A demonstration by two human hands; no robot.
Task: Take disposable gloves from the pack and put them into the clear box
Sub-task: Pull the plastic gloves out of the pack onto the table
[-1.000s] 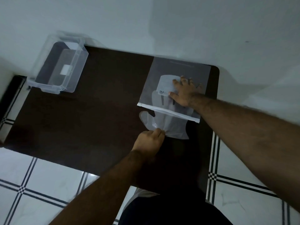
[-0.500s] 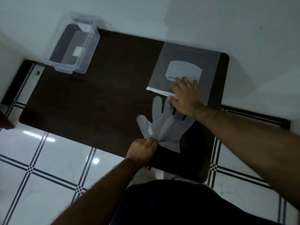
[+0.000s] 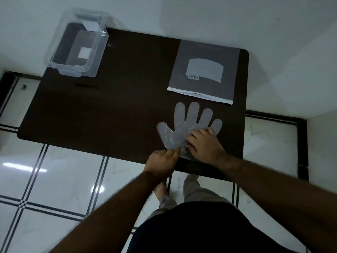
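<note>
Glove (image 3: pixel 184 123) — under both hands' fingertips

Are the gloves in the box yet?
Not yet. One glove is out of the pack and flat on the table. The left hand pinches its cuff, the right hand presses it. The clear box looks empty.

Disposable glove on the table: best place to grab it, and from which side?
Grip the cuff end of the disposable glove, probably from the near table edge. It lies flat on the dark table, fingers fanned toward the glove pack, so the cuff is the edge nearest the person. The left hand already pinches there; the right hand presses the palm flat.
</note>
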